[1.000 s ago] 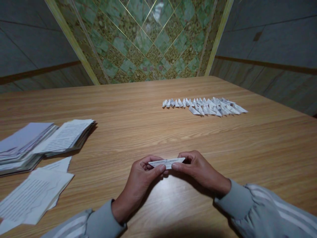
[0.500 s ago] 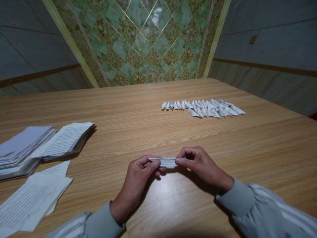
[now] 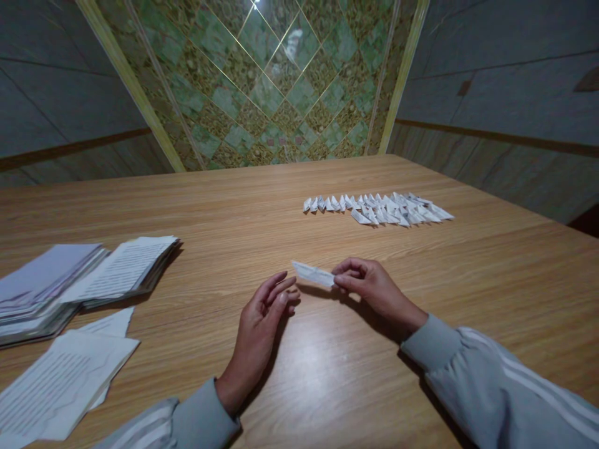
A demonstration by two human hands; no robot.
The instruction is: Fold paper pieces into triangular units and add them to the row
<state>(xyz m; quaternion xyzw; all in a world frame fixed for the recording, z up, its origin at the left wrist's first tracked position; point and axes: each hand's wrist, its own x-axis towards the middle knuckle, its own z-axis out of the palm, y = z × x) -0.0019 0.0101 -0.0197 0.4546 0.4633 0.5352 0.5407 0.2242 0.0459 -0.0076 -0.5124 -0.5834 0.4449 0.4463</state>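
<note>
Between the thumb and fingers of my right hand (image 3: 369, 287) is one end of a small folded white paper (image 3: 312, 274), a narrow strip-like shape with slanted ends. Its other end points left, off the table surface. My left hand (image 3: 262, 324) is just left of and below the paper, not touching it, with fingers apart and nothing held. Beyond both hands, toward the far right, folded paper boats (image 3: 402, 209) stand close together in two rows on the wooden table (image 3: 224, 218).
At the left lies a thick stack of printed sheets (image 3: 126, 268) beside a pile with a pale purple top sheet (image 3: 51, 268). Nearer me are loose printed sheets (image 3: 60, 380). A tiled wall (image 3: 281, 87) rises behind the table.
My left hand has let go of the folded paper and its fingers have spread. My right hand has moved slightly up and away from me with the paper.
</note>
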